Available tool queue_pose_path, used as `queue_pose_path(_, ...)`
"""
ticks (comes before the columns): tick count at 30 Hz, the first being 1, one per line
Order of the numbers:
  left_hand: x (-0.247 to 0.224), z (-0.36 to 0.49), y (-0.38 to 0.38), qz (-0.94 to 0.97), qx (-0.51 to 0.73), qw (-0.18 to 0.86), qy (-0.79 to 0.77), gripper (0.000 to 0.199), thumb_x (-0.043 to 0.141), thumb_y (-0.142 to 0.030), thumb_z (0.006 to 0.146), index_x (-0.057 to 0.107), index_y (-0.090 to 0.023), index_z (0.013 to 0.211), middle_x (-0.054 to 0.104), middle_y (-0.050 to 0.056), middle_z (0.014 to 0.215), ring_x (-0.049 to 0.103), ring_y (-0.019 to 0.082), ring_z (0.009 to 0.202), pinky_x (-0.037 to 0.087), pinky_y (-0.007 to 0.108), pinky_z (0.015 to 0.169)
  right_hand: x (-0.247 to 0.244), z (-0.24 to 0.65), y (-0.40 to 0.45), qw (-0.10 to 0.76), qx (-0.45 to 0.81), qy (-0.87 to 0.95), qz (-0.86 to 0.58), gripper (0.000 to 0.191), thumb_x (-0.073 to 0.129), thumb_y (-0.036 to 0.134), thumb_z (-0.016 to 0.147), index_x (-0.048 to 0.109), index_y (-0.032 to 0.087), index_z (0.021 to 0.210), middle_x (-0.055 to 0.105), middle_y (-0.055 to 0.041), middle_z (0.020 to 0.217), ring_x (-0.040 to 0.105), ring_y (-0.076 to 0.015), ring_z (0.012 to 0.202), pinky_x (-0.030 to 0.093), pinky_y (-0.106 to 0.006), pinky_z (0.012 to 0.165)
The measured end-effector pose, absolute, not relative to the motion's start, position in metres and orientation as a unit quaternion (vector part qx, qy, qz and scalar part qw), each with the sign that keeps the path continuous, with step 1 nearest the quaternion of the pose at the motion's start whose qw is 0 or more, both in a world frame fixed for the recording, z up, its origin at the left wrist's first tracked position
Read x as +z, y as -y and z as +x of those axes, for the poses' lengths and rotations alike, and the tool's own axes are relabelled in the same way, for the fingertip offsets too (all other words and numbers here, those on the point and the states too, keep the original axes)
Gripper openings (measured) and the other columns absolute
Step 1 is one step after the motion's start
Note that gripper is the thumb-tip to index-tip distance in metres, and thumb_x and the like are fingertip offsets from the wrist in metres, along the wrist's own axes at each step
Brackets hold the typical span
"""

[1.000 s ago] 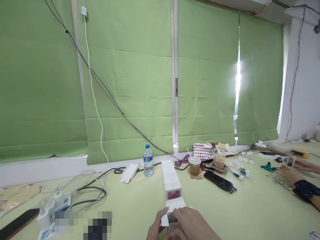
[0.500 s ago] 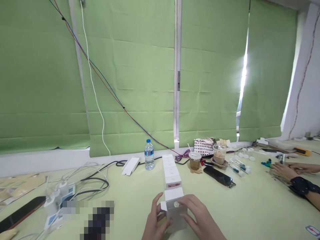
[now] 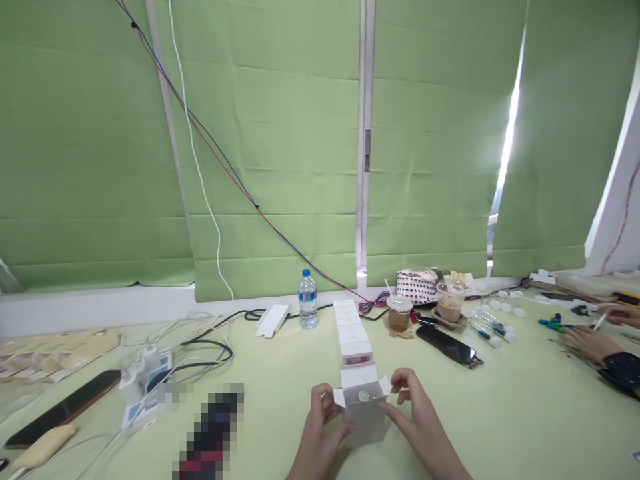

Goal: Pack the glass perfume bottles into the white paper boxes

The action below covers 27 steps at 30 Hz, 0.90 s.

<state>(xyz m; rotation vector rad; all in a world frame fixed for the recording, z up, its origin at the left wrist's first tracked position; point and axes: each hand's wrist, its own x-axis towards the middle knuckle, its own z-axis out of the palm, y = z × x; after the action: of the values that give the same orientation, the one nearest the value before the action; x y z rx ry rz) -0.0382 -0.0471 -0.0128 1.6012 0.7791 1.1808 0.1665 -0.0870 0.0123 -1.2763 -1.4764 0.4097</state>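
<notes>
A small white carton stands upright before me with its top flaps raised. Inside its mouth shows a small round, clear whitish piece; what it belongs to is hidden. My left hand grips the carton's left side, thumb on the front face and fingers curled behind the left flap. At the right top corner, my right hand pinches the right flap between thumb and forefinger. Just beyond the open carton, a row of closed white cartons runs away toward the window.
Behind stand a water bottle and folded white card. Rightward are drink cups, a black phone, several clear tubes and a co-worker's hands. Chargers and cables lie left, beside another phone.
My right hand has moved from over the carton's mouth to its right edge. The right flap now stands up and out. The view has shifted slightly.
</notes>
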Motion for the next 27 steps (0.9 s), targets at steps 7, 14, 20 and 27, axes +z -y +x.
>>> queue_pose_path(7,-0.017,-0.039,0.046,0.688,0.493,0.445,-0.294,0.029,0.062,-0.024,0.08,0.051,-0.024,0.107,0.064,0.006,0.106,0.061,0.022,0.1,0.048,0.038,0.092,0.019,0.159,0.087,0.496,0.176,0.667,-0.528,0.019,0.052,0.014,0.078,0.051,0.024,0.094,0.058,-0.0018,0.092,0.055,-0.0184,0.081,0.047,-0.029,0.071)
queue_pose_path(14,-0.017,-0.032,0.052,0.646,0.544,0.447,-0.295,0.029,0.067,-0.03,0.077,0.05,-0.024,0.101,0.065,0.003,0.096,0.062,0.02,0.089,0.05,0.036,0.086,0.025,0.163,0.088,0.478,0.122,0.693,-0.526,0.011,0.054,0.027,0.085,0.062,0.028,0.091,0.05,-0.0057,0.116,0.053,-0.0229,0.106,0.046,-0.034,0.089)
queue_pose_path(20,-0.018,-0.037,0.05,0.665,0.523,0.442,-0.299,0.022,0.064,-0.03,0.08,0.056,-0.023,0.1,0.064,0.005,0.101,0.061,0.022,0.097,0.049,0.036,0.089,0.024,0.163,0.069,0.491,0.168,0.633,-0.574,0.01,0.054,0.033,0.081,0.058,0.025,0.083,0.051,-0.0038,0.099,0.056,-0.0192,0.081,0.048,-0.031,0.071)
queue_pose_path(27,-0.023,-0.045,0.044,0.716,0.47,0.421,-0.297,0.031,0.059,-0.027,0.085,0.057,-0.024,0.115,0.062,0.008,0.118,0.057,0.024,0.109,0.047,0.037,0.097,0.018,0.155,0.058,0.56,0.444,0.487,-0.502,0.031,0.058,0.028,0.065,0.047,0.027,0.095,0.04,0.006,0.083,0.045,-0.0081,0.055,0.031,-0.019,0.05)
